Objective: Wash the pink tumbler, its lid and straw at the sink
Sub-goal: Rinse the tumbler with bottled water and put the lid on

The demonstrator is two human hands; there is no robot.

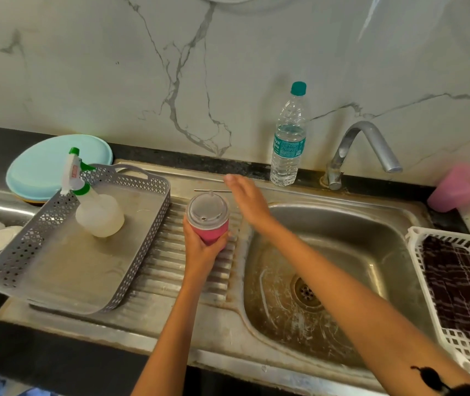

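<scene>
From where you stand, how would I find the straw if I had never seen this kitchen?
Start at the steel sink and look left to its ribbed draining board. Just behind the pink tumbler held in the left hand, a thin metal straw lies flat near the back edge, under the reaching right hand. It is the only slim, straight silver rod there.

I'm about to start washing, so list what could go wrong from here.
1. The metal straw lies loose on the ribbed drainboard; the right hand reaching over it could knock it rolling toward the sink basin.
2. The left hand alone grips the pink tumbler low down; once wet it may slip.
3. The lid is still on, so the inside can't be washed yet.
</scene>
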